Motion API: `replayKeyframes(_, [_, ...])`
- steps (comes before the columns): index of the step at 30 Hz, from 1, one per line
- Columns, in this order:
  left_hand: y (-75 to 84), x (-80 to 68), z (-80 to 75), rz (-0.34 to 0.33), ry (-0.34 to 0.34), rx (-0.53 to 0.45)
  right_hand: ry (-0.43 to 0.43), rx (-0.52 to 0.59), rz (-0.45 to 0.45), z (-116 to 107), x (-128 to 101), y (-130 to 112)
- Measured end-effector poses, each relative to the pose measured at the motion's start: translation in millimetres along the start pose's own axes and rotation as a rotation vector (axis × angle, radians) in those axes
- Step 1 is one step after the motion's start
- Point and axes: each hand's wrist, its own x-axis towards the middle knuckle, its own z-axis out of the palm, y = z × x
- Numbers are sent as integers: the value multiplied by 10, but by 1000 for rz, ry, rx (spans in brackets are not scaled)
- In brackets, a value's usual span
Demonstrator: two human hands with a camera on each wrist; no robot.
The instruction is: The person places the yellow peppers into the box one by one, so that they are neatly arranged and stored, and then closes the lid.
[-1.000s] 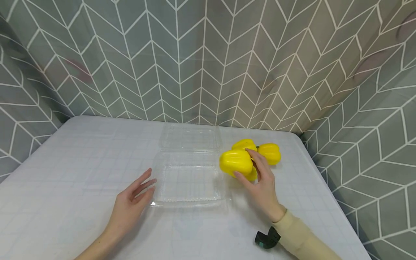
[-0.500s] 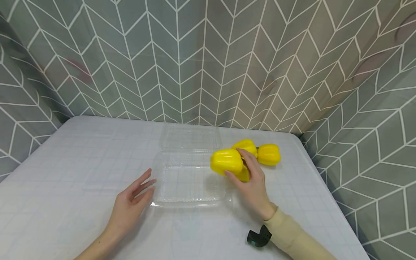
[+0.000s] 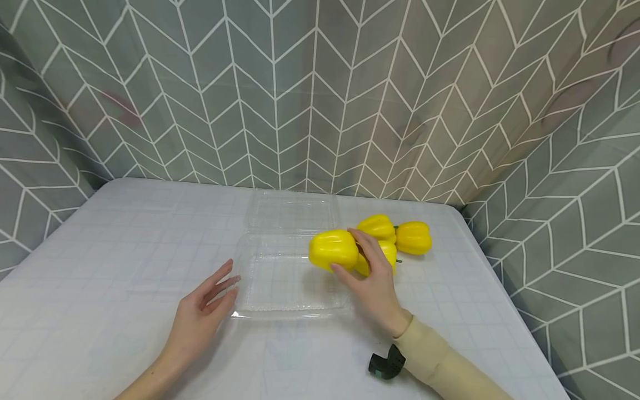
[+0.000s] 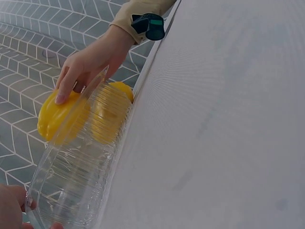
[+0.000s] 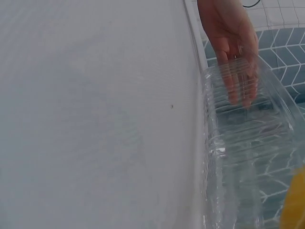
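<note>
My right hand (image 3: 374, 283) grips a yellow bell pepper (image 3: 330, 249) between thumb and fingers, holding it above the right part of a clear plastic clamshell container (image 3: 280, 306). In the right wrist view only a yellow sliver of a pepper (image 5: 294, 205) shows at the lower right. The container lies unfolded, its lid (image 3: 292, 212) flat towards the back. At the container's left wall, my left hand (image 3: 202, 311) rests with relaxed fingers, their tips at the rim; the right wrist view shows these fingers (image 5: 231, 88) extended along the clear wall.
Just right of the container lie three more yellow peppers: one behind (image 3: 376, 228), one at the far right (image 3: 414, 238), and one partly hidden by my right hand (image 3: 389, 254). A patterned curtain (image 3: 310, 100) borders the white table (image 3: 125, 250) at the back and sides.
My right hand has carried the pepper leftward, from beside the other peppers to over the container. More of the pepper behind that hand now shows. The left hand has stayed still.
</note>
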Motion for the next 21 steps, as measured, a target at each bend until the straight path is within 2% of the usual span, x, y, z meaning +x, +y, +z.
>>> replayKeyframes(21, [-5,-1,-3,14,-1,-4,-64,-13,-15,173,54,21])
